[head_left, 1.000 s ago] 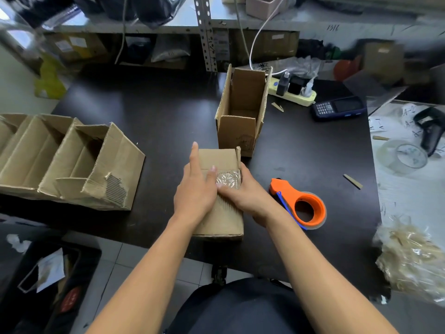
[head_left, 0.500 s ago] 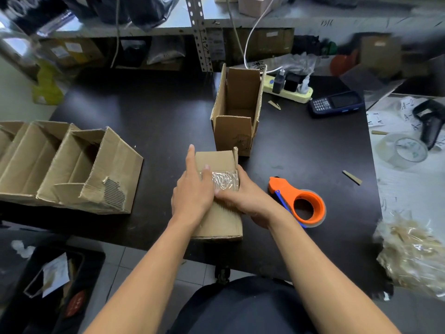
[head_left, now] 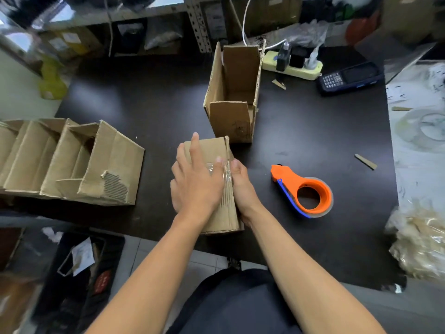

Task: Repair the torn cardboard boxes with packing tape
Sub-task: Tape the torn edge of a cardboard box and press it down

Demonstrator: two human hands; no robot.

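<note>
A packing or stockroom workspace: metal shelving (head_left: pixel 199 22), cardboard boxes (head_left: pixel 72 162), handheld scanner (head_left: pixel 349 78).

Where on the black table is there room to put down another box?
Bare table lies behind the torn boxes and left of the upright open box. Another bare patch sits between that box, the orange tape dispenser and the handheld scanner. The near middle is crowded: both hands, left hand and right hand, hold the small box.
</note>
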